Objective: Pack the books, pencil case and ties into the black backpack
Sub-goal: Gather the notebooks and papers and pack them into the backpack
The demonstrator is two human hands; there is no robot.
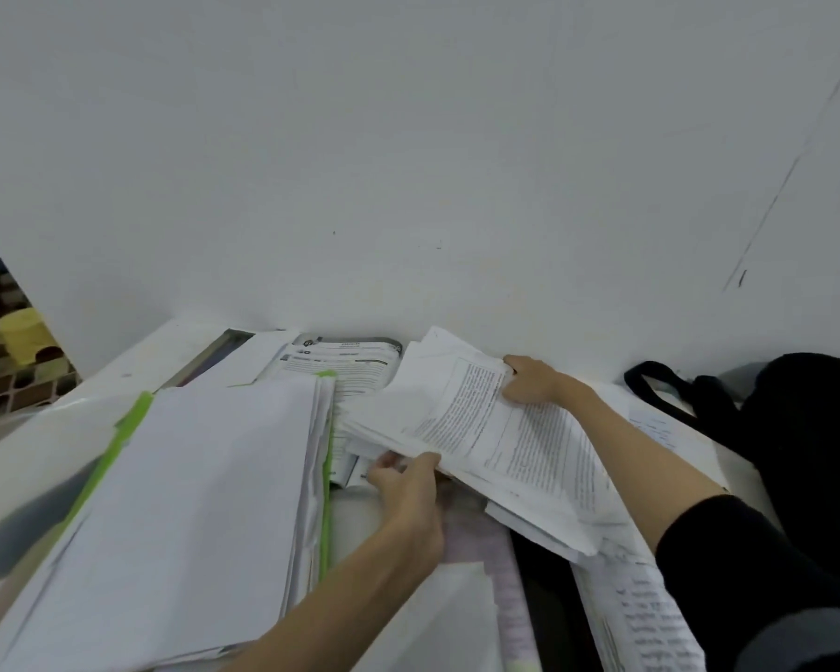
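A thick stack of printed papers (500, 438) lies tilted at the middle of the table. My left hand (406, 482) grips its near left edge, fingers curled under the sheets. My right hand (529, 380) holds the far right corner of the same stack. The black backpack (796, 429) sits at the right edge of the table, its strap (660, 385) looped toward the wall. A workbook (345, 366) lies open by the wall, partly under the papers. No pencil case or ties are in view.
A bulky green-edged folder of papers (190, 516) fills the left half of the table. Handwritten sheets (646, 618) lie at the near right. A white wall (408, 162) rises right behind the table. A yellow container (20, 332) stands far left.
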